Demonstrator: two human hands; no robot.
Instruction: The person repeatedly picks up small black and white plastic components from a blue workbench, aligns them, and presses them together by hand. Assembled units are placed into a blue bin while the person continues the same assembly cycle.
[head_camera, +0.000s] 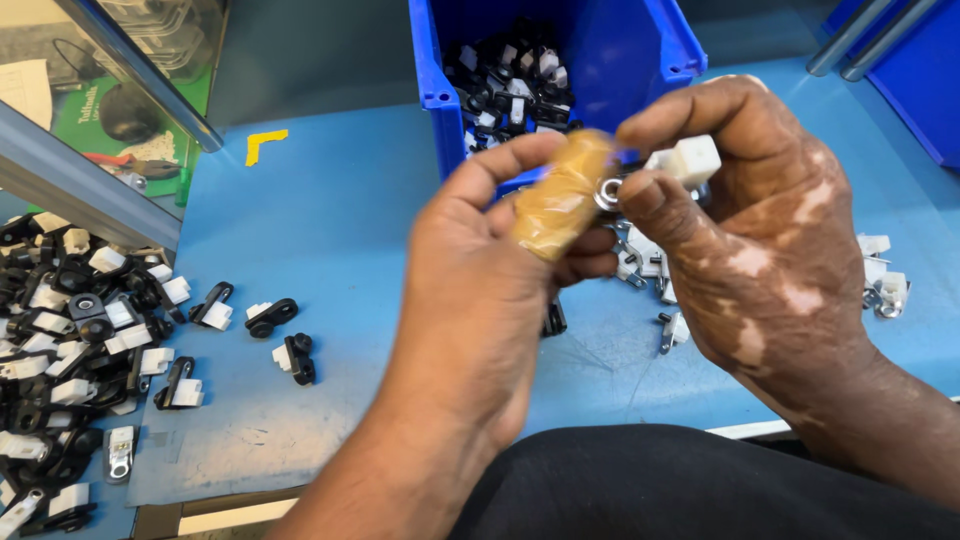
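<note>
The right hand has its grip clamped on a small white plastic block with a round metal bearing-like ring, thumb and forefinger pinching it from above and below at chest height over the blue desk. The block's white end points up and to the right, away from the left hand; the metal ring faces left. The left hand is closed with its fingers together, and its forefinger, wrapped in tan tape, meets the ring from the left, so the two hands touch at the part. The part's long axis runs roughly from the taped fingertip toward the upper right. Motion blur hides finer detail of the contact. Directly behind the hands stands an open blue plastic bin holding black-and-white assembled clips. Loose white and metal pieces lie on the desk beneath and to the right of the right hand. A few finished black-and-white clips lie well apart to the left, and a dense heap of the same clips fills the far left edge.
</note>
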